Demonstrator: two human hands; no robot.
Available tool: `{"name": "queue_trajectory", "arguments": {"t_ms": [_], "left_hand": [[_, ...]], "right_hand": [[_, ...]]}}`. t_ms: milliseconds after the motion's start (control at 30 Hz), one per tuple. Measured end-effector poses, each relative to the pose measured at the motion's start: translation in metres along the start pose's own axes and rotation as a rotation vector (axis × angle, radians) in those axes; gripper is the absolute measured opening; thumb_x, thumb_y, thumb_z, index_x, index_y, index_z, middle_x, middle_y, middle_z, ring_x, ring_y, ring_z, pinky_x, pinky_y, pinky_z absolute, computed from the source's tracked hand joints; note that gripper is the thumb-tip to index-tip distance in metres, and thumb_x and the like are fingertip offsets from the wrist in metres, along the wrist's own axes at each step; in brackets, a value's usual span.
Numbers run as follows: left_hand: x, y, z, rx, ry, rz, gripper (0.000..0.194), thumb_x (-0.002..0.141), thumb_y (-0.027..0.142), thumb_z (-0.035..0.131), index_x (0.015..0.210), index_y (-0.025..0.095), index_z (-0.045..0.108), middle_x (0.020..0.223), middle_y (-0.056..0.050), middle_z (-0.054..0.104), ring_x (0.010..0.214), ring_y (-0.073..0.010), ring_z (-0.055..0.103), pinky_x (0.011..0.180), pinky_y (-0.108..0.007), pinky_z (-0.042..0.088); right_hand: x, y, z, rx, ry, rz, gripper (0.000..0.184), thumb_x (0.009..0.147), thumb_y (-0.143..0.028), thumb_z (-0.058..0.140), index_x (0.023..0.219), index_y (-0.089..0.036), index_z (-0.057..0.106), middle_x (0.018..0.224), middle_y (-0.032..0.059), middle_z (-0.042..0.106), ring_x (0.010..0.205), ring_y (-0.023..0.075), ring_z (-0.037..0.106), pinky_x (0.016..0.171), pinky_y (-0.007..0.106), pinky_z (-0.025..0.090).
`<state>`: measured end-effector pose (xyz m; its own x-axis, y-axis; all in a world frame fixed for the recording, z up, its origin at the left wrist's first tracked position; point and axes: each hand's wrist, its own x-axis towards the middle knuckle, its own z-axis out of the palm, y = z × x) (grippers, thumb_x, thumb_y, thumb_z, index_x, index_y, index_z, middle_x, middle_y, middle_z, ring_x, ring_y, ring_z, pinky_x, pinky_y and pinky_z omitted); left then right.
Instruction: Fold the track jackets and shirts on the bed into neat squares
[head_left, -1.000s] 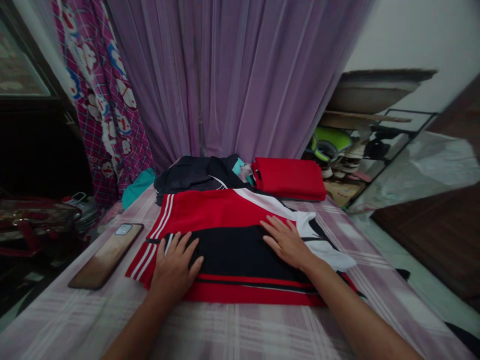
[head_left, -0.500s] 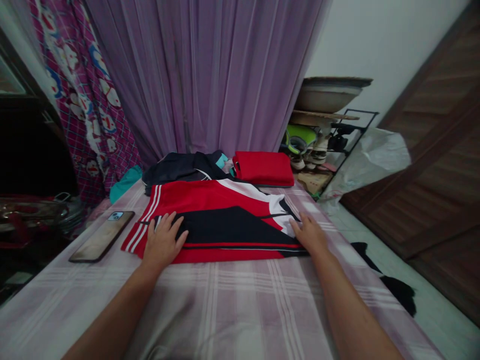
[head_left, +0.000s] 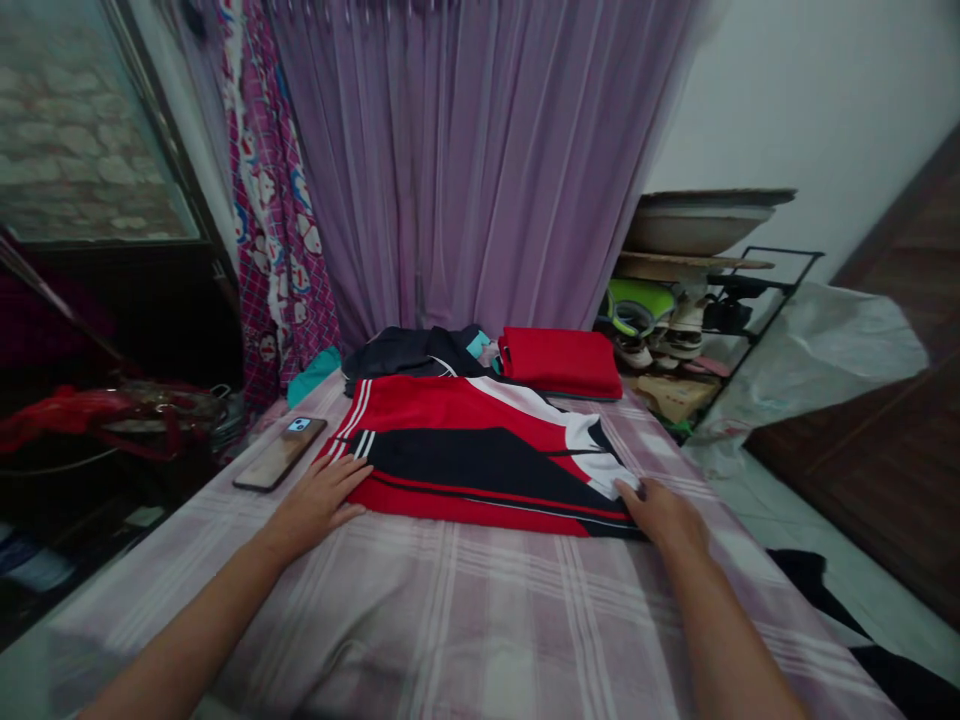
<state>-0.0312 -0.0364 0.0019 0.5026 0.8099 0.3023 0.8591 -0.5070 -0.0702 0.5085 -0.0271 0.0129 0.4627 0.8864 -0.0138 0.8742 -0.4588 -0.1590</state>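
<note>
A folded red, black and white sports top [head_left: 480, 462] lies flat on the checked bed sheet [head_left: 480, 600], its white and black neck end to the right and its white-striped end to the left. My left hand [head_left: 319, 505] rests on the near left corner of the top, fingers stretched out over the stripes. At the near right corner, my right hand [head_left: 667, 515] has its thumb and fingers closed on the edge of the fabric. Its fingertips are partly hidden.
Behind the top lie a dark garment [head_left: 401, 350] and a folded red garment [head_left: 559, 362]. A phone [head_left: 279, 456] is on the left of the bed. Purple curtains [head_left: 480, 170] hang behind. On the right stand a shoe rack [head_left: 750, 300] and a plastic bag [head_left: 832, 340].
The view has shifted, so the scene sits further right. My left hand has slid nearer the top's near left corner. My right hand's fingers have closed on the near right edge.
</note>
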Motion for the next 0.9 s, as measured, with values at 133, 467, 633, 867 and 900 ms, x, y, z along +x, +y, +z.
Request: {"name": "queue_trajectory", "arguments": {"t_ms": [133, 467, 633, 867, 900], "left_hand": [[-0.003, -0.009, -0.003, 0.033, -0.032, -0.006, 0.046, 0.093, 0.018, 0.039, 0.134, 0.024, 0.06, 0.136, -0.009, 0.064, 0.129, -0.0212, 0.056, 0.109, -0.041, 0.042], [0.002, -0.006, -0.012, 0.078, 0.089, 0.018, 0.033, 0.088, 0.015, 0.044, 0.11, 0.02, 0.068, 0.114, -0.01, 0.074, 0.109, -0.0203, 0.067, 0.099, -0.035, 0.051], [-0.014, 0.007, -0.022, 0.033, 0.041, -0.025, 0.033, 0.085, 0.018, 0.045, 0.109, 0.022, 0.068, 0.11, -0.009, 0.074, 0.106, -0.0225, 0.067, 0.096, -0.038, 0.052], [0.001, 0.018, -0.059, -0.186, -0.255, -0.066, 0.028, 0.082, 0.035, 0.05, 0.1, 0.025, 0.07, 0.106, -0.005, 0.074, 0.101, -0.022, 0.067, 0.092, -0.033, 0.05], [0.006, 0.019, -0.066, -0.192, -0.293, -0.093, 0.031, 0.084, 0.04, 0.048, 0.101, 0.025, 0.07, 0.106, -0.005, 0.074, 0.1, -0.022, 0.067, 0.09, -0.032, 0.05]], "right_hand": [[0.002, -0.003, 0.001, -0.017, 0.018, -0.046, 0.052, 0.095, -0.05, 0.037, 0.123, -0.016, 0.066, 0.112, 0.0187, 0.073, 0.102, 0.0325, 0.069, 0.082, 0.041, 0.052], [0.013, 0.033, -0.01, 0.009, 0.03, -0.114, 0.041, 0.09, -0.045, 0.046, 0.106, -0.018, 0.073, 0.102, 0.0149, 0.076, 0.091, 0.0285, 0.071, 0.069, 0.033, 0.048], [0.019, 0.054, 0.002, 0.02, -0.144, -0.198, 0.029, 0.08, -0.043, 0.058, 0.08, -0.018, 0.073, 0.093, 0.0152, 0.076, 0.085, 0.0288, 0.071, 0.067, 0.032, 0.048], [0.014, 0.05, -0.005, 0.34, 0.066, -0.164, 0.048, 0.074, -0.048, 0.063, 0.11, -0.018, 0.072, 0.089, 0.0096, 0.077, 0.085, 0.0266, 0.071, 0.07, 0.032, 0.05], [0.012, 0.045, -0.007, 0.383, 0.112, -0.164, 0.048, 0.077, -0.048, 0.06, 0.113, -0.018, 0.072, 0.085, 0.0083, 0.076, 0.082, 0.0254, 0.071, 0.067, 0.031, 0.049]]}}
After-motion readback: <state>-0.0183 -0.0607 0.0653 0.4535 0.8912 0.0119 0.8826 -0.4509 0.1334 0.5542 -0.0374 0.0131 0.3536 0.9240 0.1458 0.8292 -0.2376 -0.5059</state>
